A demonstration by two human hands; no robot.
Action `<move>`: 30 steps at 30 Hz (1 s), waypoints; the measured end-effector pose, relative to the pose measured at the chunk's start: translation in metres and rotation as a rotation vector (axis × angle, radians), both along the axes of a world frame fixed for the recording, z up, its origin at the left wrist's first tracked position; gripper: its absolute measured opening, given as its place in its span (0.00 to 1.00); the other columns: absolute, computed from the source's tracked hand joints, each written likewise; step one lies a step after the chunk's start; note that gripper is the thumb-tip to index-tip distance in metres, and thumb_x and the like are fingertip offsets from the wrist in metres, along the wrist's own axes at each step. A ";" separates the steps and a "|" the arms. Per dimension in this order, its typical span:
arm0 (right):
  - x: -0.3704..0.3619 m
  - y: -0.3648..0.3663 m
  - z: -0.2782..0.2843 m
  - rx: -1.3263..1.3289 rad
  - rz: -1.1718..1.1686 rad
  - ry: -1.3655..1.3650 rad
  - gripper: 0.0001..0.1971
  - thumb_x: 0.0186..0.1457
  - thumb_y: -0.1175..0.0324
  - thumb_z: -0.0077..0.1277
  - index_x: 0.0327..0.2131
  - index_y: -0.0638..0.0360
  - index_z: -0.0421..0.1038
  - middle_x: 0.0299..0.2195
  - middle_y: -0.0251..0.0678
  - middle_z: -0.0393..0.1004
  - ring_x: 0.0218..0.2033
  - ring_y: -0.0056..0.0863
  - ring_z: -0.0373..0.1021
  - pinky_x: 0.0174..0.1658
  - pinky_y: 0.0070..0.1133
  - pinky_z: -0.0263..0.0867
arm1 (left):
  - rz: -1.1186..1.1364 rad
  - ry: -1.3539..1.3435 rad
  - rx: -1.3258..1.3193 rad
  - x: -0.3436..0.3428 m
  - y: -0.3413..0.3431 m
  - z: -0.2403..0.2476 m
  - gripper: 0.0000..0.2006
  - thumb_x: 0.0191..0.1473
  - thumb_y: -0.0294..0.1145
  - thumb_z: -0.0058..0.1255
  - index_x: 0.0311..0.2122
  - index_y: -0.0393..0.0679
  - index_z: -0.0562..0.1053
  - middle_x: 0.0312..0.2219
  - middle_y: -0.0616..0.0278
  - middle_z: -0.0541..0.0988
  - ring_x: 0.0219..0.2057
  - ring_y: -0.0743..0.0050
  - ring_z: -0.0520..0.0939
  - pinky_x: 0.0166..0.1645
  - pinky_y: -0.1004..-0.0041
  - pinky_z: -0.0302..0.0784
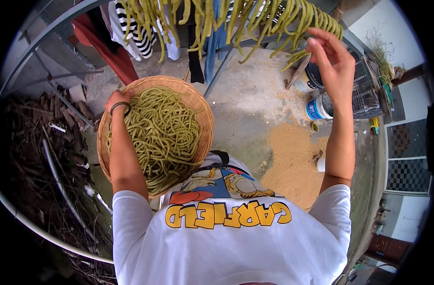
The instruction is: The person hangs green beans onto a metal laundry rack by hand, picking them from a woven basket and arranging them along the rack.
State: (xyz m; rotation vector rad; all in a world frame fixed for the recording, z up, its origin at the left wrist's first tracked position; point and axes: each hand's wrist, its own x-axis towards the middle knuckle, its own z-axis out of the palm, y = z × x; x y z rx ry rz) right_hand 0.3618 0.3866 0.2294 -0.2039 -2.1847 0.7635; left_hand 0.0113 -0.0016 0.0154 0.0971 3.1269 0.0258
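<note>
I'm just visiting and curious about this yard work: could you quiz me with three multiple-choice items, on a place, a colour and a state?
1. Where is the left hand?
A. in the woven basket
B. on a paint bucket
C. in a pocket

2. What colour are the long beans?
A. purple
B. yellow-green
C. white

3. How is the right hand?
A. clenched on a knife
B. flat on the ground
C. raised at the hanging beans, fingers open

Answers: 1 A, it rests at the basket's rim among beans; 2 B, all show yellow-green; 3 C, fingers spread beside the rail.

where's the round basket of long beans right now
In the head view, the woven basket sits left of centre, the left hand on its far-left rim.
</note>
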 end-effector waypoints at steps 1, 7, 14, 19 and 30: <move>-0.007 -0.034 -0.024 0.016 0.090 -0.088 0.13 0.51 0.73 0.53 0.43 0.61 0.73 0.24 0.36 0.76 0.22 0.18 0.68 0.28 0.13 0.64 | 0.008 -0.012 0.003 0.000 0.002 -0.007 0.32 0.43 0.64 0.48 0.43 0.46 0.76 0.42 0.52 0.78 0.46 0.54 0.78 0.50 0.60 0.70; -0.072 -0.184 -0.214 0.309 0.623 -0.550 0.14 0.46 0.70 0.52 0.39 0.58 0.74 0.37 0.39 0.73 0.40 0.38 0.70 0.38 0.30 0.69 | -0.031 -0.016 0.042 -0.002 0.010 -0.008 0.32 0.45 0.63 0.47 0.44 0.44 0.74 0.42 0.51 0.77 0.46 0.53 0.77 0.49 0.61 0.70; -0.101 -0.240 -0.278 0.405 0.801 -0.493 0.17 0.39 0.76 0.52 0.37 0.54 0.76 0.39 0.39 0.72 0.39 0.37 0.69 0.39 0.29 0.69 | 0.014 -0.012 0.009 -0.003 0.003 -0.014 0.29 0.43 0.63 0.51 0.41 0.47 0.77 0.41 0.55 0.79 0.44 0.59 0.79 0.48 0.62 0.70; -0.107 -0.236 -0.257 0.183 0.863 -0.500 0.09 0.45 0.72 0.53 0.34 0.56 0.77 0.37 0.41 0.71 0.33 0.37 0.70 0.36 0.29 0.68 | -0.019 0.008 0.018 -0.005 0.007 -0.008 0.30 0.43 0.63 0.51 0.42 0.46 0.76 0.41 0.54 0.79 0.43 0.59 0.79 0.48 0.61 0.70; -0.074 -0.178 -0.110 -0.391 0.876 -0.066 0.06 0.52 0.75 0.53 0.32 0.67 0.69 0.31 0.36 0.73 0.32 0.21 0.70 0.34 0.19 0.66 | 0.004 -0.038 0.020 -0.005 0.005 -0.015 0.30 0.44 0.63 0.50 0.43 0.46 0.76 0.42 0.54 0.78 0.45 0.57 0.78 0.50 0.59 0.68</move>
